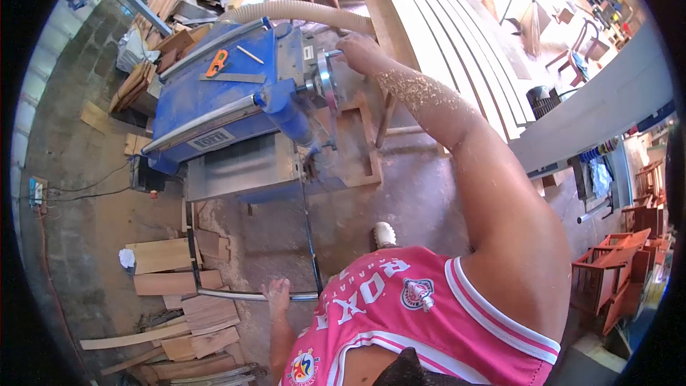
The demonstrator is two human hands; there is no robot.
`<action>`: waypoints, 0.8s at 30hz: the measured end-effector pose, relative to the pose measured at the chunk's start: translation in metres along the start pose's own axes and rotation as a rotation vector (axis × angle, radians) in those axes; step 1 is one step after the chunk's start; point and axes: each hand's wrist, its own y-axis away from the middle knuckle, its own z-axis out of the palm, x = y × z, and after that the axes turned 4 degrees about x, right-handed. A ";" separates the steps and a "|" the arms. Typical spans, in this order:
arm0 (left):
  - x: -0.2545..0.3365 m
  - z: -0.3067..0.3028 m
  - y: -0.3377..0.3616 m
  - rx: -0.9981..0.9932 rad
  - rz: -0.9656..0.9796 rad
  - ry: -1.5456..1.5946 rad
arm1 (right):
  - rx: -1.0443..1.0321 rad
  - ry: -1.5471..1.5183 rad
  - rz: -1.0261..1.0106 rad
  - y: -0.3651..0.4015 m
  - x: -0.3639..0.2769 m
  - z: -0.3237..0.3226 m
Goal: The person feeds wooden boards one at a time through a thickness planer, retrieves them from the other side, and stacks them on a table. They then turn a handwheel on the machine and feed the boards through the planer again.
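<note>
Wood offcuts (162,256): spread over the floor (254,243) at the left, near side, well apart from both hands.
Blue machine (179,104): to the right of the offcuts and farther off, with an orange-handled tool (216,63) lying flat on its top.
Metal bar (236,296): near side, its long axis running left to right, across the line of the left hand.
Left hand (276,293): at the bar, fingers partly extended; whether it grips the bar or only rests over it, I cannot tell. It is well apart from the handwheel.
Handwheel (326,84): on the right side of the machine, seen almost edge-on, its rim stretching near to far and its axle pointing left into the machine.
Crank handle (334,53): at the far part of the rim, jutting right, towards the right hand.
Right hand (363,56): fingers curled round the crank handle; the wheel lies just left and runs nearward from it. This is the nearer hand.
Long boards (457,43): farther right, beyond the sawdust-flecked forearm (432,104).
</note>
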 end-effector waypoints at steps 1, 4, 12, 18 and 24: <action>0.001 -0.001 -0.002 -0.023 0.016 0.003 | 0.028 -0.033 0.012 -0.001 0.000 0.001; 0.006 -0.006 0.000 -0.011 0.020 -0.011 | 0.036 -0.067 0.050 -0.010 0.011 0.024; 0.019 -0.007 0.004 0.027 0.072 -0.019 | 0.032 -0.028 0.159 -0.014 0.008 0.020; 0.001 -0.003 0.001 0.024 0.085 -0.025 | 0.078 -0.092 0.129 -0.002 0.027 0.019; 0.027 -0.027 -0.004 -0.160 -0.049 -0.021 | 0.266 -0.301 0.594 0.031 0.080 -0.014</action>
